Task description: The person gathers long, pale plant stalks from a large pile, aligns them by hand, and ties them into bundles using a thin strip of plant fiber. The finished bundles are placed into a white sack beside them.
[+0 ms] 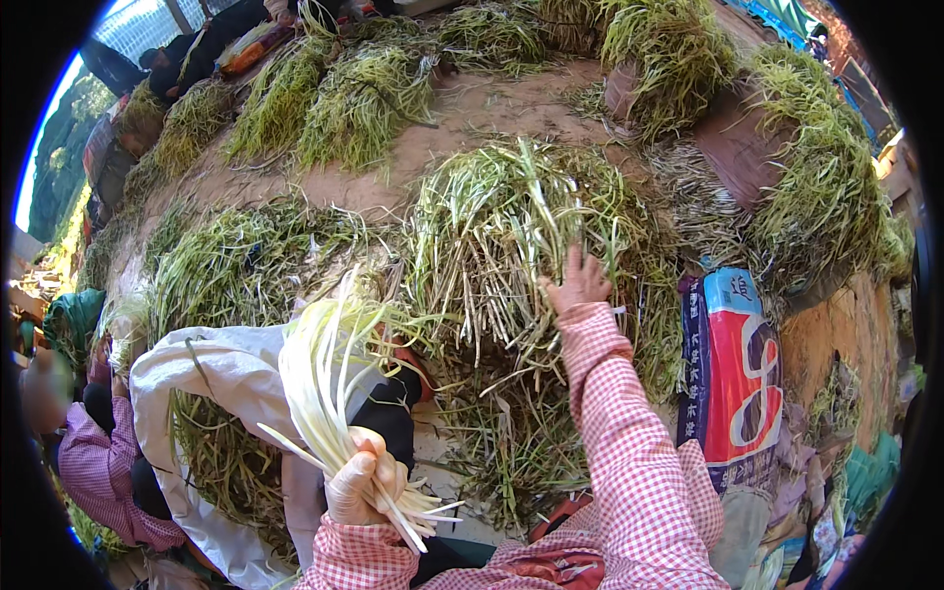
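My left hand (360, 479), seemingly gloved, grips a bunch of pale peeled stalks (317, 380) near their white ends. Their yellow-green tips fan upward, and the cut ends stick out below my fist. Farther forward, my right hand (580, 283) rests with fingers spread on the right side of a heap of unpeeled green stalks (483, 276). The heap's thin whitish lower ends point towards me, while its leaves lie on the far side. Nothing shows in the right hand's grasp, though the fingertips are partly among leaves.
A white woven sack (210, 358) with leaf scraps inside lies at my left. On the right is a printed plastic sack (741, 369). Leafy bundles (369, 103) line the earth floor (509, 103). A co-worker in checked clothing (103, 457) sits far left; another person (199, 55) is at top left.
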The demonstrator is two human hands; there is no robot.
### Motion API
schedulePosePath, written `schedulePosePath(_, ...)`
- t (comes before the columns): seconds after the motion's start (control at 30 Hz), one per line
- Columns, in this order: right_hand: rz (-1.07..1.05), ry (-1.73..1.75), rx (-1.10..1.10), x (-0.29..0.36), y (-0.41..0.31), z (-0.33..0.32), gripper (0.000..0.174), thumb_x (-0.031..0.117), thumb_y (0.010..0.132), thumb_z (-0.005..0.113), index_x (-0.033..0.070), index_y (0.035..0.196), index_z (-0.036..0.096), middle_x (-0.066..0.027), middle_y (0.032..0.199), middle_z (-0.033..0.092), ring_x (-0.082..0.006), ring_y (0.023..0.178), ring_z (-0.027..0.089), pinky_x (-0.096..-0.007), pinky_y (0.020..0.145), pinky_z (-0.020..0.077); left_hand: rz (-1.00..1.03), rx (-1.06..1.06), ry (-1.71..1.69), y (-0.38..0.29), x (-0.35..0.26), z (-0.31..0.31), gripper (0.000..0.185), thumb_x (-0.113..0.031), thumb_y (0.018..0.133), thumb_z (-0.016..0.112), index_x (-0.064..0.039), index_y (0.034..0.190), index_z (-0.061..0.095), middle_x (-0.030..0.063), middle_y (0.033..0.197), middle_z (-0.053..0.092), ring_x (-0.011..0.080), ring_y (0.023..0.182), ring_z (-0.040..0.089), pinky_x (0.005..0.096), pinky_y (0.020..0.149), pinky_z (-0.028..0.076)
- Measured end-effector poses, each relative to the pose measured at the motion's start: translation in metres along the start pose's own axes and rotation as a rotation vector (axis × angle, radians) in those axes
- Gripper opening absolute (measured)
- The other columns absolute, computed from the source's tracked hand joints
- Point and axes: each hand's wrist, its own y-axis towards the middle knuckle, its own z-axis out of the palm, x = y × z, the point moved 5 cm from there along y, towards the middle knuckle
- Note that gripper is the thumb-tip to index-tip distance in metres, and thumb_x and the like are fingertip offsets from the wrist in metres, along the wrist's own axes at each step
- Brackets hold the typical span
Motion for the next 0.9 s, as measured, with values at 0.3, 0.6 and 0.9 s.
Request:
schedulePosePath(0.3,-0.107,1.011,0.146,-0.013,-0.052,-0.08,0.068,0.0,0.082,0.053,0.017,0.14,0.023,-0.0166,0.138,0.034,-0.0275,0.103,0.054,-0.0347,0.074,0.0539,-0.051,-0.033,0.088,0.003,0.012,-0.002,0.017,-0.015,0.085,0.059,-0.006,0.096,0.05,0.0022,0.06,0.053,0.0094,0.035,0.037,0.0234,0.033,0.028)
schedulePosePath(0.6,-0.261,0.933,0.013,-0.047,-0.083,-0.041,0.036,0.033,0.079,0.068,0.007,0.103,0.064,-0.0069,0.101,0.058,-0.0176,0.085,0.058,-0.0285,0.077,0.0481,-0.156,-0.095,0.083,0.007,0.032,-0.007,0.02,-0.011,0.081,0.063,-0.004,0.098,0.054,0.0038,0.061,0.057,0.0092,0.036,0.041,0.021,0.033,0.032)
schedulePosePath(0.9,0.035,0.355,0.15,-0.083,-0.108,-0.006,0.041,0.016,0.079,0.065,0.015,0.119,0.053,-0.0094,0.129,0.038,-0.023,0.107,0.051,-0.038,0.084,0.0496,-0.142,-0.189,0.204,0.006,0.034,-0.005,0.019,-0.014,0.083,0.062,-0.004,0.097,0.055,0.0035,0.063,0.06,0.0091,0.037,0.044,0.0213,0.036,0.035)
